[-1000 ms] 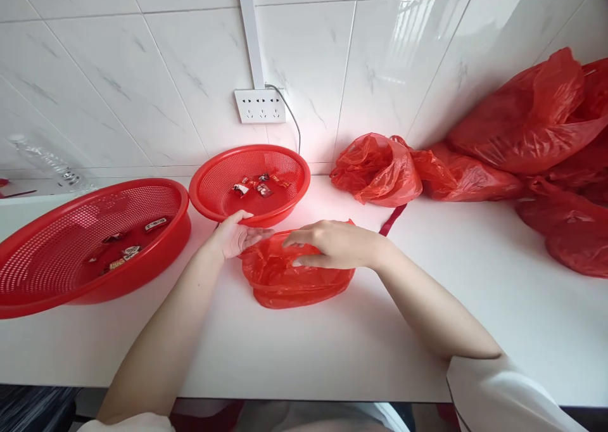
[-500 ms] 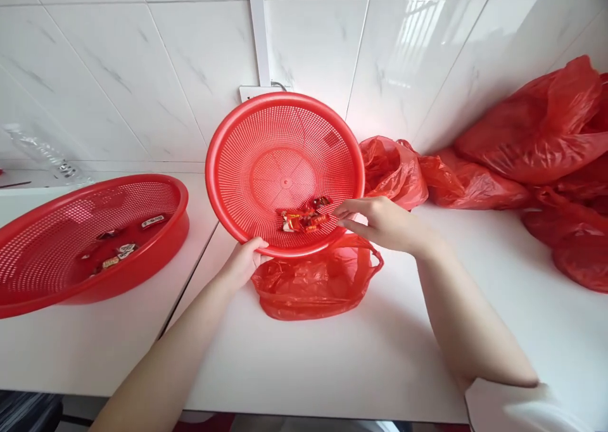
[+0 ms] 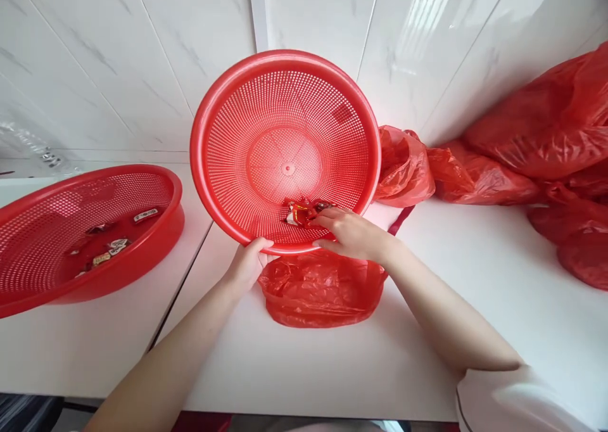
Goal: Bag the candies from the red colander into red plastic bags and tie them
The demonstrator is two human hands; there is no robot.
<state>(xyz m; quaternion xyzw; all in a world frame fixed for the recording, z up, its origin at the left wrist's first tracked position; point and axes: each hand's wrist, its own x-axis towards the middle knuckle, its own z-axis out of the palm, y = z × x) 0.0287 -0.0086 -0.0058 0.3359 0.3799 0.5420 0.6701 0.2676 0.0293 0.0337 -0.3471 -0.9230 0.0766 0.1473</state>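
My left hand [image 3: 249,264] is closed on the near rim of a red plastic colander [image 3: 228,109], thumb over the edge. The colander is tilted up, its inside facing me. Several small wrapped sweets [image 3: 299,213] in red and gold lie low on its inner wall. My right hand [image 3: 349,232] reaches in over the rim from the right. Its fingers are stretched out and touch the sweets, with the thumb apart near the rim; the fingertips partly hide the pieces. Right below the colander, a red plastic bag [image 3: 323,299] lies with its mouth open on the white table.
To the left, a larger red basket [image 3: 161,245] leans at a slant with several wrapped pieces [image 3: 111,251] inside. Filled red bags [image 3: 546,140] line the tiled wall at the right. A clear plastic bottle [image 3: 35,147] lies at the far left. A seam crosses the white table [image 3: 294,368].
The colander has come closer and tilted further up. My right hand has moved left and inward, onto the sweets. My left hand keeps its hold on the rim.
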